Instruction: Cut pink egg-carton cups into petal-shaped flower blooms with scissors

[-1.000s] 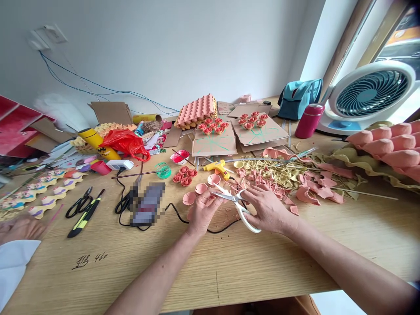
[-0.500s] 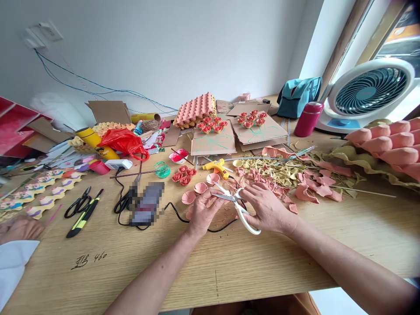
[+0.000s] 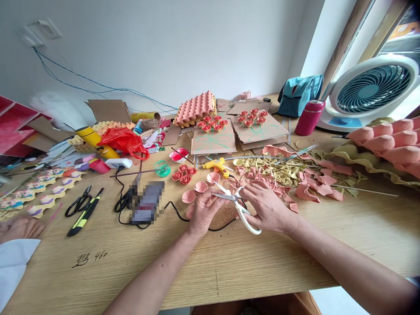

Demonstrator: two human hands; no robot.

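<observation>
My right hand (image 3: 271, 209) grips white-handled scissors (image 3: 243, 214), their blades spread and pointing left. The fingertips of my left hand (image 3: 204, 212) are pinched together at the blades; whatever small piece they hold is hidden. Just beyond that hand are pink egg-carton cups (image 3: 188, 197), one partly covered by the hand. Several red paper-pulp flowers (image 3: 183, 174) sit behind the cups. A yellow glue gun (image 3: 217, 166) lies beyond the scissors. Pink and yellow carton scraps (image 3: 278, 170) are heaped past my right hand.
Cardboard sheets (image 3: 213, 144) bearing red flowers stand at the back, near stacked egg trays (image 3: 196, 109). On the right are a fan (image 3: 369, 94), a magenta flask (image 3: 309, 118) and more trays (image 3: 387, 144). Black scissors (image 3: 78, 203) and a cutter (image 3: 84, 214) lie left, near another person's hand (image 3: 22, 229).
Both hands and the scissors hold almost the same position, with the blades still apart. The view has shifted very slightly.
</observation>
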